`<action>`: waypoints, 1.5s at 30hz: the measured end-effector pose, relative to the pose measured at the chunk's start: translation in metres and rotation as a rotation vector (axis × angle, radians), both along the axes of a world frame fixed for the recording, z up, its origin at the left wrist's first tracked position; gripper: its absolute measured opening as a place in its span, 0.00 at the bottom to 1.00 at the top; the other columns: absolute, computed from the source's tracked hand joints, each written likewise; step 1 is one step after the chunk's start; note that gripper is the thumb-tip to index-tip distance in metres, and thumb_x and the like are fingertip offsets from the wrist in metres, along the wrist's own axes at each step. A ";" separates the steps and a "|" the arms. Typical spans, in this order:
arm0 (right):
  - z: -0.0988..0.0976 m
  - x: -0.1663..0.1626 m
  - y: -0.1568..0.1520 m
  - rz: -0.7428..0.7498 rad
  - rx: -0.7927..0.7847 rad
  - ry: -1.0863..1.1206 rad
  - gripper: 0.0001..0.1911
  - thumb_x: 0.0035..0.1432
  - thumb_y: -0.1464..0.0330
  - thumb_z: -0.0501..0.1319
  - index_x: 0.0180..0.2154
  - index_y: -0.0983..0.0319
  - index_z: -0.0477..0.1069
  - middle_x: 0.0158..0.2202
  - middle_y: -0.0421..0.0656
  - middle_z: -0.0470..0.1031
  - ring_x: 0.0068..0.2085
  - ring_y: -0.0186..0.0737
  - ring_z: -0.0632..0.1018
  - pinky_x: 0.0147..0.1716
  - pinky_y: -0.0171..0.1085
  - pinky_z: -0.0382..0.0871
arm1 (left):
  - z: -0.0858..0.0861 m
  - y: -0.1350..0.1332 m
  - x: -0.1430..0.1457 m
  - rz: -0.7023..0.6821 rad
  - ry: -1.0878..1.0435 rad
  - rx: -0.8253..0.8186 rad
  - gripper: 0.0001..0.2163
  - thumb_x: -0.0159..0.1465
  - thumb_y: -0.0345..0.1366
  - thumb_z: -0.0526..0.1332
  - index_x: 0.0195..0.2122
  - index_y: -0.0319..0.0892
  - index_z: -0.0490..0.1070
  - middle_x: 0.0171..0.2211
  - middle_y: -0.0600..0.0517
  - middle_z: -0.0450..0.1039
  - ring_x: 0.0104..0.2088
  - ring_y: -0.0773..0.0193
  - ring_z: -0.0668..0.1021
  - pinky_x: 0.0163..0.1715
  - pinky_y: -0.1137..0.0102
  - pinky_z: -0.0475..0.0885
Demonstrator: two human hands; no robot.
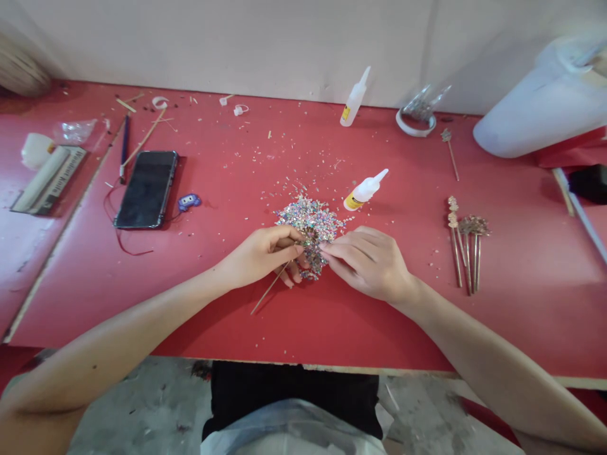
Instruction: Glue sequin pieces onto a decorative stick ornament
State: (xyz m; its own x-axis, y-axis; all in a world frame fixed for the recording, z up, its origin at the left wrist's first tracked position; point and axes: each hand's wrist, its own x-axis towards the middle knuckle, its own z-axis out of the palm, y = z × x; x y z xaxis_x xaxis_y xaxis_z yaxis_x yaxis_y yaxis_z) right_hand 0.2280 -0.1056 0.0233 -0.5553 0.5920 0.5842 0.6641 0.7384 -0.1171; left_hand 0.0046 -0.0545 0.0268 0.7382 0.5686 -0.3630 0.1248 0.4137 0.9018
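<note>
My left hand [272, 253] is closed round a thin brown stick [269, 289], whose lower end points toward the table's front edge. At the stick's upper end, between my hands, is a cluster of small shiny chips [311, 240], partly covered by fingers. My right hand [367, 260] pinches at this cluster with thumb and forefinger; what lies between the fingertips is too small to name. Just behind and beneath both hands spreads a pile of glittery, many-coloured chips [310, 213]. A small white glue bottle [365, 191] with a yellow label leans to the right behind my right hand.
Another glue bottle [353, 101] stands by the wall, near a tape roll [416, 122]. Several sticks with decorated heads [467, 253] lie at right, before a large white cylinder [535, 107]. A phone [147, 189], a pen [125, 142] and a knife box [52, 180] lie at left.
</note>
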 end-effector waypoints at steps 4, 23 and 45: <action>0.000 0.000 0.000 -0.008 -0.003 -0.003 0.04 0.61 0.74 0.60 0.38 0.61 0.70 0.30 0.41 0.80 0.30 0.35 0.78 0.30 0.36 0.68 | 0.000 0.000 0.000 -0.003 -0.001 0.007 0.04 0.66 0.33 0.57 0.39 0.38 0.65 0.32 0.51 0.76 0.26 0.66 0.81 0.24 0.72 0.80; -0.001 0.002 -0.001 -0.014 0.035 -0.047 0.04 0.60 0.74 0.62 0.39 0.62 0.71 0.30 0.41 0.80 0.30 0.36 0.77 0.30 0.37 0.69 | 0.000 0.000 0.000 0.004 0.001 0.008 0.03 0.67 0.33 0.57 0.39 0.38 0.65 0.32 0.51 0.76 0.26 0.66 0.81 0.24 0.72 0.80; 0.000 0.000 -0.001 -0.032 0.077 -0.082 0.05 0.60 0.75 0.62 0.39 0.63 0.69 0.28 0.40 0.79 0.28 0.35 0.77 0.28 0.37 0.67 | 0.001 0.000 0.000 0.001 0.002 0.008 0.05 0.66 0.35 0.57 0.39 0.38 0.65 0.32 0.50 0.76 0.26 0.66 0.80 0.25 0.71 0.80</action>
State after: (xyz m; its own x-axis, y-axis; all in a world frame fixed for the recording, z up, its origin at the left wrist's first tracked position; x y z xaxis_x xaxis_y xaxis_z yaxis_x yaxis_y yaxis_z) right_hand 0.2282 -0.1062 0.0234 -0.5845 0.5652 0.5822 0.6924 0.7215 -0.0051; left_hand 0.0048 -0.0547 0.0275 0.7367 0.5726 -0.3598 0.1263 0.4062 0.9050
